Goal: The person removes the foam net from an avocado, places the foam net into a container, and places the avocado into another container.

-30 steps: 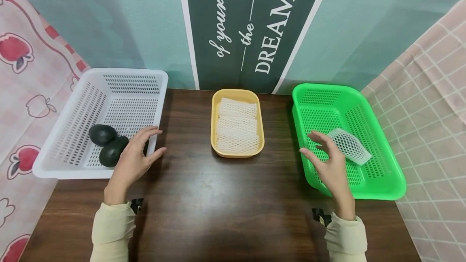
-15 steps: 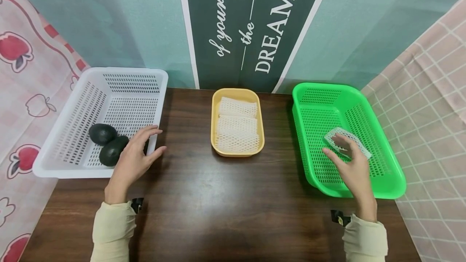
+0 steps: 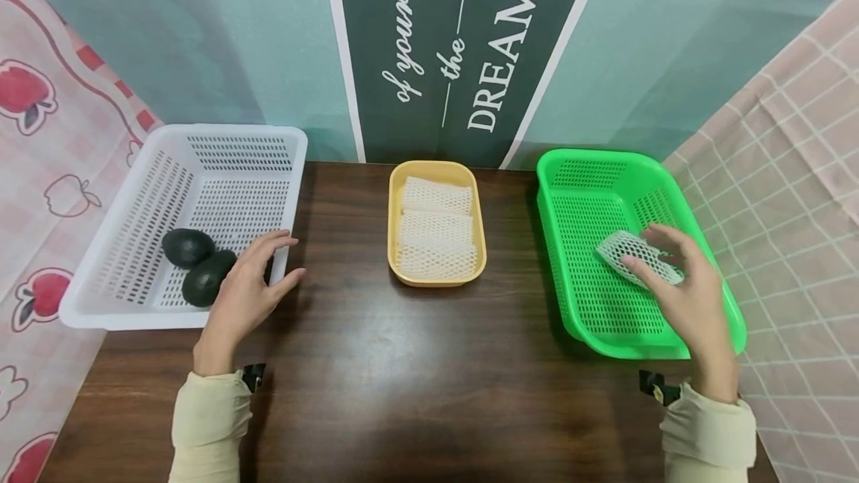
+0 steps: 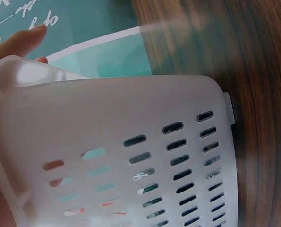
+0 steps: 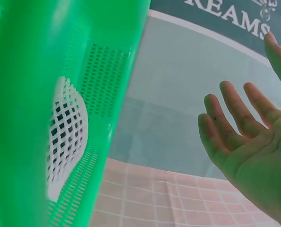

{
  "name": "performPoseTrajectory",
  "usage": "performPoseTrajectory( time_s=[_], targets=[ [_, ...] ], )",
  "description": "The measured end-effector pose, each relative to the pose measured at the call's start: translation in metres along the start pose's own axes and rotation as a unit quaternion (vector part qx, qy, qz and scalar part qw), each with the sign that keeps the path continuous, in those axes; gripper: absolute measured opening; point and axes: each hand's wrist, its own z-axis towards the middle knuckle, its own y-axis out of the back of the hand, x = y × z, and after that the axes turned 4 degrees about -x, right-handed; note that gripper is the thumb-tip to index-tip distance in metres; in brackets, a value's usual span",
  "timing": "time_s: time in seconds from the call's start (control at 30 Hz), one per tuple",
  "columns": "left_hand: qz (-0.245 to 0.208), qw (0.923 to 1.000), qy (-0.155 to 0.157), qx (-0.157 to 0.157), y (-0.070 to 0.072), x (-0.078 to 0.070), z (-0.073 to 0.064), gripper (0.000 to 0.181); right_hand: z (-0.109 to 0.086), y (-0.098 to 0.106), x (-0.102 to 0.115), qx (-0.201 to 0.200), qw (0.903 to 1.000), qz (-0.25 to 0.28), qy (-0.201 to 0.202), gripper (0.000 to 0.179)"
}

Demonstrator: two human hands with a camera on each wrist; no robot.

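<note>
In the head view two dark avocados [image 3: 188, 248] lie close together in the white basket [image 3: 80, 311]. My left hand [image 3: 244, 293] hovers at this basket's right rim, thumb and fingers apart and holding nothing; a bit of another dark thing shows behind it. Over the right side of the green basket [image 3: 570, 304] is my right hand [image 3: 694, 300], fingers loosely spread, nothing in them. Below its fingertips sits a white foam net [image 3: 620, 250], partly covered by the hand. Dark colour shows through the mesh of the net [image 5: 67, 137] in the right wrist view.
Between the baskets a small yellow tray [image 3: 394, 244] holds several flat white foam nets [image 3: 436, 226]. All stand on a dark wooden table [image 3: 403, 379]. A teal cloth [image 3: 282, 36] hangs behind, with printed cloths at both sides.
My right hand has moved to the right across the green basket, from its left part over the net to its right side. The left hand has stayed in place.
</note>
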Motion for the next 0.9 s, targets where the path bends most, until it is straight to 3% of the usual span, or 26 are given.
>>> performPoseTrajectory(
  time_s=[0.27,0.6,0.9],
  targets=[
    [0.003,0.9999,0.007,0.007,-0.001,-0.001,-0.002,0.047,0.019,0.000,-0.017,0.031,0.9987,-0.013,-0.038,0.055],
    [0.011,0.9999,0.009,0.004,0.001,-0.002,-0.001,0.049,0.039,0.007,-0.019,0.032,0.9985,-0.042,-0.014,0.057],
    [0.009,0.9999,0.011,0.000,0.000,-0.004,-0.002,0.048,0.070,0.004,-0.038,0.085,0.9930,-0.078,-0.023,0.063]
  ],
)
